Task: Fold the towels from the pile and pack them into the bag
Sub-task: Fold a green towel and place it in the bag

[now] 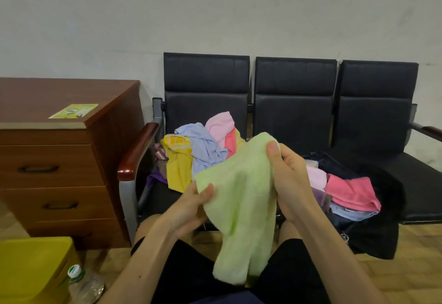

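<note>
Across the middle and right of the frame, three black seats [294, 102] in a row. At the left, brown wooden drawers [59, 167].

In the lower middle, right in front, a green towel [241, 196], up in the air and not yet folded. Hangs long and floppy, with the bottom end down low. Left hand [191, 208] at the left edge, grip closed on the cloth with thumb and fingers. Right hand [291, 179] higher up, at the top corner, grip tight on the cloth with the thumb on top.

Best to find two corners of the same side first. Slide the left grip along the edge to the next corner, pull that edge flat, then bring corner to corner. Keep the bottom end off the floor. Smooth out the lumps, or expect a fat, crooked fold.

At the right, on the middle seat and hanging over the front, a dark bag [373, 239], open. Inside, folded towels: a pink towel [354, 193] on top, a blue towel [351, 214] under it, a pale pink towel [317, 177] just behind the right hand. Looks like room for more.

On the left seat, the pile [203, 150]: yellow, blue and pink, all in a heap, still to fold.

In the lower left corner, a yellow box [31, 267], contents not in view. Next to it, a clear bottle [81, 284].
</note>
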Available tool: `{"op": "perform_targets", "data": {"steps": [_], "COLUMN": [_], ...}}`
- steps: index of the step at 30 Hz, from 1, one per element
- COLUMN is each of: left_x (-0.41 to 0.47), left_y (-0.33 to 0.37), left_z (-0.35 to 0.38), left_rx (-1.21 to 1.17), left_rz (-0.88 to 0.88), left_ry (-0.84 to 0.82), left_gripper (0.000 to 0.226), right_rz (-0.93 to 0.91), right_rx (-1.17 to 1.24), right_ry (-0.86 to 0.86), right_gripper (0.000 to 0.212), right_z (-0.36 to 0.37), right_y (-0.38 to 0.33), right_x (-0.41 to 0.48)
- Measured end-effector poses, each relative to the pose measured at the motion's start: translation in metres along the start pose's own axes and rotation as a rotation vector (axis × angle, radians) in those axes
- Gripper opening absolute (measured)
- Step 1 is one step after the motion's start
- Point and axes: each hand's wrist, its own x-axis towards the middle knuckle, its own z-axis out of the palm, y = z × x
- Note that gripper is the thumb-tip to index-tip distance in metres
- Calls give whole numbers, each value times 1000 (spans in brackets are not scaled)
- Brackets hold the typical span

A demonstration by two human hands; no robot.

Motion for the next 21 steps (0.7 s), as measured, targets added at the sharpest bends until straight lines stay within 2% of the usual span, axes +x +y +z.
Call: {"op": "perform_targets", "data": {"steps": [3,5,7,8,13,15,16,21], "left_x": [-4,-4,-4,-4,4,8,10,19], "left_y": [-17,-22,-20,-16,6,16,21,44], "left_z": [4,12,20,24,35,43,48,63], "left_rx": [93,184,230,242,286,270,253,191], "left_rz": [-93,-82,-52,-52,3,19,23,88], "left_ry": [-138,-130,-74,-17,273,314,322,286], "left_gripper": [86,71,44,38,31,29,26,23], "right_rz": [7,0,21,51,251,367,399,517], "right_rx": [16,13,21,36,284,423,466,538], "right_ry": [18,28,51,68,140,132,84,-54], "right_gripper": [45,46,46,42,29,28,34,54], "right_z": [0,-1,-6,-9,-21,-18,-15,-10], "right_y": [-3,-6,-6,-5,10,18,22,59], "right_x": [2,2,2,2,3,3,2,-8]}}
